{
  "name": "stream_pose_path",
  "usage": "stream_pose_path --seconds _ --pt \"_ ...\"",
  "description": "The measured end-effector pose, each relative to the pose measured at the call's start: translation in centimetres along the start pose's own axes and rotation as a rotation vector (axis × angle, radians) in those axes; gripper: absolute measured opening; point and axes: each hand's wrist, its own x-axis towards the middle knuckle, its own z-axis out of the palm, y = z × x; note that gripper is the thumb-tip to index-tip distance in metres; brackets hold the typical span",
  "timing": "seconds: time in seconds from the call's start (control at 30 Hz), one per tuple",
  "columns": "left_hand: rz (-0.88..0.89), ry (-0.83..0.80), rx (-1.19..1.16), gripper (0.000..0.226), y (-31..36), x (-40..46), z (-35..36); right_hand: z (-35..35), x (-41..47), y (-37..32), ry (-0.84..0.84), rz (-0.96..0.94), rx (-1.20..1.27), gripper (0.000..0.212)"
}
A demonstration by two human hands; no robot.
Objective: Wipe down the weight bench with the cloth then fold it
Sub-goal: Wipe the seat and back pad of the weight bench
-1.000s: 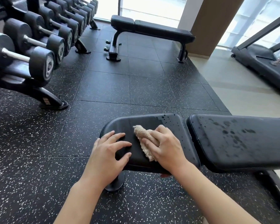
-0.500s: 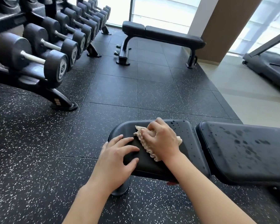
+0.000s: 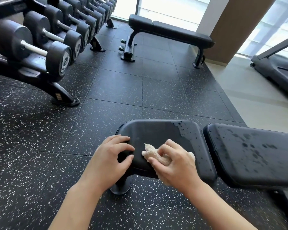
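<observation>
The black weight bench lies across the lower right, with a short seat pad (image 3: pixel 158 130) and a long back pad (image 3: pixel 249 151). Dark wet spots dot the back pad and the seat pad's far right corner. A bunched beige cloth (image 3: pixel 154 156) rests on the near part of the seat pad. My right hand (image 3: pixel 175 163) is closed over it and presses it to the pad. My left hand (image 3: pixel 110 158) grips the seat pad's left end, fingers curled on top and thumb at its near edge. Part of the cloth is hidden under my right hand.
A dumbbell rack (image 3: pixel 40 47) with several black dumbbells runs along the left. A second flat bench (image 3: pixel 170 32) stands farther back by the window. A treadmill (image 3: pixel 276 68) is at the right edge. Speckled rubber floor tiles (image 3: pixel 116 87) lie between them.
My right hand has slid the cloth from the seat pad's far side toward its near edge. My left hand stays on the pad's left end. The camera has tilted up a little.
</observation>
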Motion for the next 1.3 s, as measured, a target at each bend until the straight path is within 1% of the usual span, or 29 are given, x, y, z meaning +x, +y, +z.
stream_pose_path --seconds 0.1,0.17,0.27,0.4,0.47,0.53,0.67,0.73,0.83,0.93,1.0,1.07,1.17,1.2,1.23,1.3 --pt "-0.027 0.03 0.002 0.025 -0.1 0.1 -0.5 0.6 1.7 -0.9 0.04 0.033 -0.027 0.037" --pt "-0.045 0.038 0.005 0.025 -0.2 0.2 -0.8 1.4 4.0 -1.6 0.067 0.008 -0.026 0.036" --pt "-0.062 0.034 0.024 0.018 -0.6 0.4 -1.0 3.0 8.0 -2.4 0.104 -0.035 0.031 0.033" --pt "-0.087 0.034 0.048 0.021 -0.6 0.2 -1.3 4.2 11.1 -2.8 0.144 -0.039 0.043 0.027" --pt "-0.092 0.034 0.047 0.02 -0.7 0.2 -1.3 4.1 10.9 -2.6 0.155 -0.106 0.077 0.021" --pt "-0.091 0.028 0.046 0.02 -0.7 0.2 -1.2 3.6 9.7 -2.0 0.127 -0.186 0.078 0.019" --pt "-0.09 0.022 0.041 0.02 -0.6 0.4 -1.1 1.9 5.6 -0.6 0.029 -0.358 0.054 0.032" --pt "-0.097 0.019 0.035 0.02 -0.6 0.4 -1.2 1.1 3.3 0.3 0.019 -0.383 0.058 0.031" --pt "-0.094 0.024 0.023 0.02 -0.7 0.4 -1.3 0.5 1.3 1.2 0.04 -0.329 0.066 0.036" --pt "-0.101 0.019 0.014 0.02 -0.6 0.5 -1.0 0.7 2.7 1.1 0.021 -0.276 0.038 0.04" --pt "-0.101 0.019 0.014 0.02 -0.5 0.6 -1.0 0.9 5.0 0.8 0.006 -0.256 0.033 0.035" --pt "-0.1 0.021 0.009 0.021 -0.5 0.6 -1.0 0.7 7.3 0.4 0.006 -0.22 0.104 0.027" --pt "-0.104 0.019 0.003 0.021 -0.5 0.5 -1.0 0.1 9.3 -0.3 0.082 -0.154 0.243 0.023" --pt "-0.107 0.019 0.004 0.021 -0.5 0.5 -1.0 -0.2 9.2 -0.5 0.086 -0.13 0.264 0.026" --pt "-0.11 0.02 0.004 0.021 -0.4 0.5 -1.0 -0.4 8.9 -0.6 0.052 -0.104 0.244 0.031" --pt "-0.109 0.021 0.003 0.021 -0.3 0.6 -1.0 -0.6 7.3 -0.5 -0.061 -0.073 0.099 0.047"
